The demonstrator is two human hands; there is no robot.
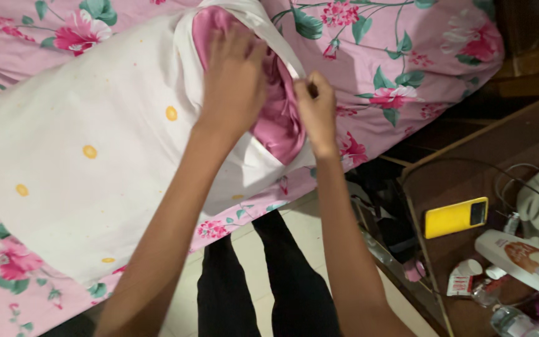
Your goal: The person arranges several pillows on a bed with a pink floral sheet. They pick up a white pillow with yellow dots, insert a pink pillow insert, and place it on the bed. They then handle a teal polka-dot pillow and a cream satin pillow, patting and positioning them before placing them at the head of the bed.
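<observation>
Beside yellow phone (pixel 456 217), hands (pixel 235 78) (pixel 317 109) grip pillowcase (pixel 95 162).

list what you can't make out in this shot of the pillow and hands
Head view, the only one:
- Left hand: fingertips hidden inside the pillowcase opening.
- Pink pillow: mostly covered by the pillowcase and both hands.
- Right hand: pinches the pillowcase edge; fingertips curled out of sight.
- Lotion bottle: cut off by the right edge.
- Clear bottle: cut off by the bottom edge.
- Yellow phone: screen side cannot be seen.
</observation>
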